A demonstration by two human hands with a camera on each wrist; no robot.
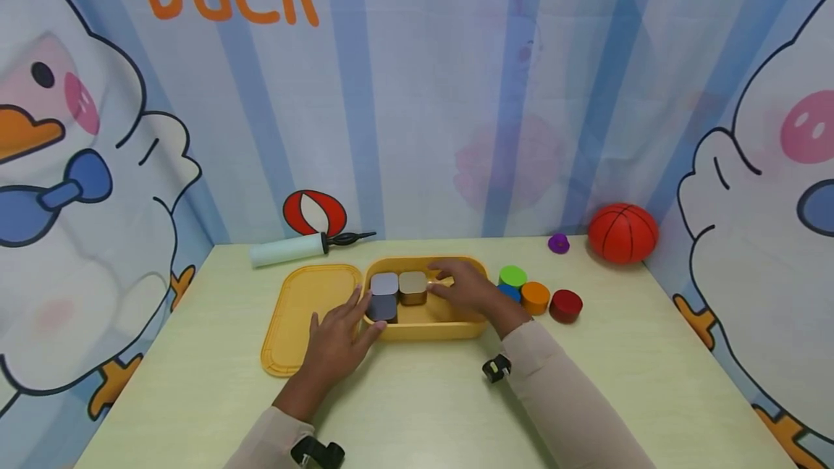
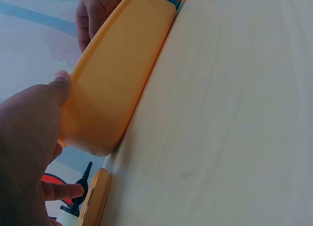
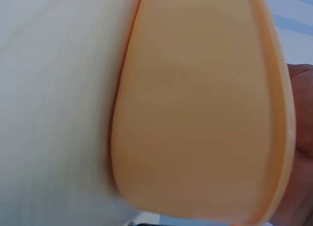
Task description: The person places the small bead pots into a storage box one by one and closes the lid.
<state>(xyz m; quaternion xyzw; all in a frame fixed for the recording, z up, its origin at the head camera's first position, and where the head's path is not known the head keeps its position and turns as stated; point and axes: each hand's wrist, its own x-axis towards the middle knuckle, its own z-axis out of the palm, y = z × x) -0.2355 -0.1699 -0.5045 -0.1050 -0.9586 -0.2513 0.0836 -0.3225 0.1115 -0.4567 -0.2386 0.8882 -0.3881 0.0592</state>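
Note:
A yellow plastic box (image 1: 417,333) stands lengthwise on the table. In its left part sit a lavender square block (image 1: 384,284), a dark grey-blue block (image 1: 382,307) and a brownish-gold block (image 1: 413,288). My left hand (image 1: 339,342) rests at the box's left end, thumb and fingertips at the rim, fingers spread. Over the right half of the box, my right hand (image 1: 464,289) reaches inside, its thumb tip right beside the brownish-gold block. A pale yellowish patch shows between that thumb and the fingers; I cannot tell whether it is something held.
The yellow lid (image 1: 287,331) lies left of the box. To the right are a green disc (image 1: 512,276), a blue disc (image 1: 510,292), an orange disc (image 1: 535,297) and a red disc (image 1: 565,306). Behind lie a hand pump (image 1: 289,250), a small purple piece (image 1: 558,243) and a red basketball (image 1: 623,233).

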